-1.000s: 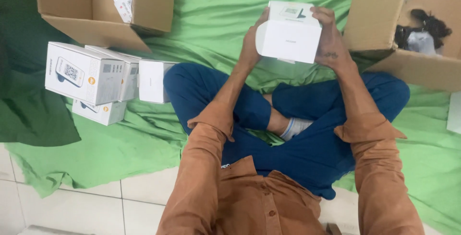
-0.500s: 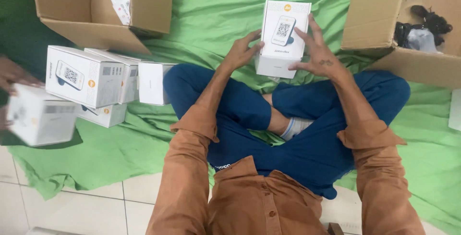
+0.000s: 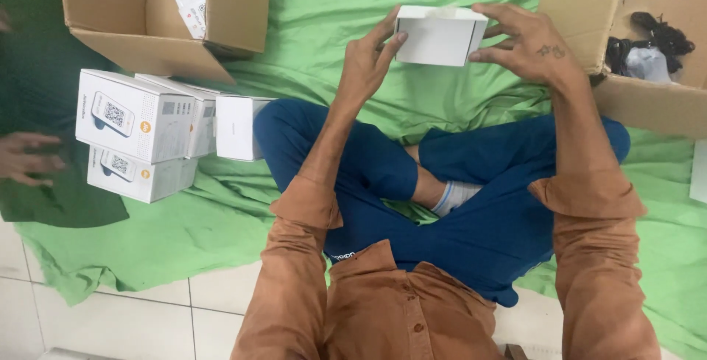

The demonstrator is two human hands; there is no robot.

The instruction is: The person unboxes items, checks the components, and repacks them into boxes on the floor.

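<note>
A small white box (image 3: 440, 35) is gripped at its ends between the left hand (image 3: 366, 62) and right hand (image 3: 524, 43), held above the green sheet (image 3: 331, 21) past crossed legs, with stacked white boxes (image 3: 140, 132) lying at far left beside an open carton (image 3: 158, 14).

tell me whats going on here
A person sits cross-legged on a green sheet, holding a small white box up in both hands: left hand on its left end, right hand on its right. More white boxes are stacked at their left, open cartons stand on either side, and another person's hand shows at the left edge.
</note>
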